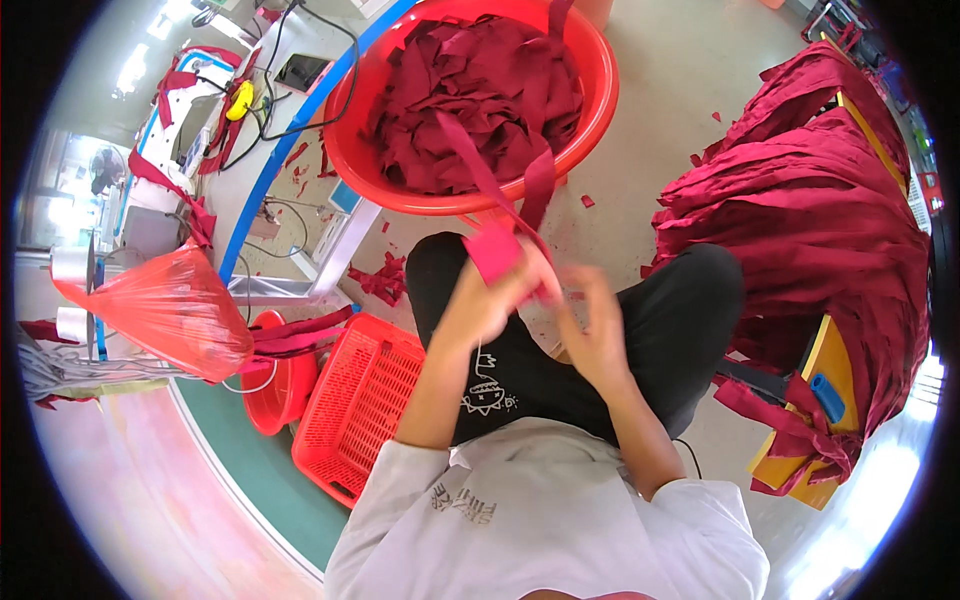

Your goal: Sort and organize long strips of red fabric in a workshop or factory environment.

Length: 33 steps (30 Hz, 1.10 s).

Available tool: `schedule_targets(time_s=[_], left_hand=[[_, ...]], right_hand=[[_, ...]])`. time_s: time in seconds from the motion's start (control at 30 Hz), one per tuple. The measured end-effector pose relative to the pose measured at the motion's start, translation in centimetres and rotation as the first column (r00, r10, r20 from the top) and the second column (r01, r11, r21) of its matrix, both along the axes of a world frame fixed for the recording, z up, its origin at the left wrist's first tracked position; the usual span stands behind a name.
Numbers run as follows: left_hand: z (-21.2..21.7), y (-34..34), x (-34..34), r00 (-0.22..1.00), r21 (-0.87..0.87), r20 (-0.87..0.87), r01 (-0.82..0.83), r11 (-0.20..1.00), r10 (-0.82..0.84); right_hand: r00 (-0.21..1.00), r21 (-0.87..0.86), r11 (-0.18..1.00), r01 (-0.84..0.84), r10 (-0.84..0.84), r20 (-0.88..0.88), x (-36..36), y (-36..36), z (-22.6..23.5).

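Note:
A dark red fabric strip (478,160) runs from the heap of cloth strips (470,100) in a round red basin (600,125) down to my hands. My left hand (505,290) is closed on it, and a folded flat piece of the same cloth shows at its fingers. Close by on the right is my right hand (594,330), its fingers smeared by motion. Whether it touches the strip I cannot make out. Both hands are above my lap, between my black-trousered knees.
At right, a thick bundle of red strips (790,210) hangs over a yellow board frame (830,360). To the left are a red plastic basket (360,400), a small red bucket (280,385) and a red plastic bag (185,310). A blue-edged table (265,190) carries cables and a phone (302,73).

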<state>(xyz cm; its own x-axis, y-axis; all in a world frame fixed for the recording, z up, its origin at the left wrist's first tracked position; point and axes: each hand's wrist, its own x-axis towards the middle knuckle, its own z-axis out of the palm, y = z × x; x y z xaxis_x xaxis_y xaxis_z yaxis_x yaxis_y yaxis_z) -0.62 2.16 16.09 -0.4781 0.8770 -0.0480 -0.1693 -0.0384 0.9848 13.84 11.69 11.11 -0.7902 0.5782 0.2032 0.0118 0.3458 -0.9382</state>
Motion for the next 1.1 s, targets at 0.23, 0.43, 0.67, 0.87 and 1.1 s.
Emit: schedule_targets(time_s=[0.23, 0.43, 0.67, 0.87, 1.1], left_hand=[[1.1, -5.0, 6.0, 0.657, 0.109, 0.295, 0.699, 0.707, -0.694], [0.6, -7.0, 5.1, 0.614, 0.116, 0.451, 0.679, 0.725, -0.647], [0.6, -6.5, 3.2, 0.942, -0.205, 0.305, -0.075, 0.976, 0.137], [-2.4, -5.1, 3.3, 0.868, -0.191, 0.391, -0.25, 0.949, 0.307], [-7.3, -4.5, 7.0, 0.682, -0.287, 0.509, -0.441, 0.85, 0.526]], right_hand=[[0.855, 0.239, 0.826, -0.51, 0.516, 0.042, 1.5, 2.6, 4.7], [0.752, 0.153, 0.745, -0.649, 0.659, -0.025, 0.9, 1.7, 4.5], [0.732, 0.28, 0.692, -0.666, 0.678, 0.067, 1.3, 2.6, 8.2], [0.643, 0.064, 0.732, -0.678, 0.634, -0.43, 0.0, 1.5, 8.1], [0.945, -0.385, 0.863, -0.327, 0.287, -0.159, -1.1, -0.3, 3.0]])
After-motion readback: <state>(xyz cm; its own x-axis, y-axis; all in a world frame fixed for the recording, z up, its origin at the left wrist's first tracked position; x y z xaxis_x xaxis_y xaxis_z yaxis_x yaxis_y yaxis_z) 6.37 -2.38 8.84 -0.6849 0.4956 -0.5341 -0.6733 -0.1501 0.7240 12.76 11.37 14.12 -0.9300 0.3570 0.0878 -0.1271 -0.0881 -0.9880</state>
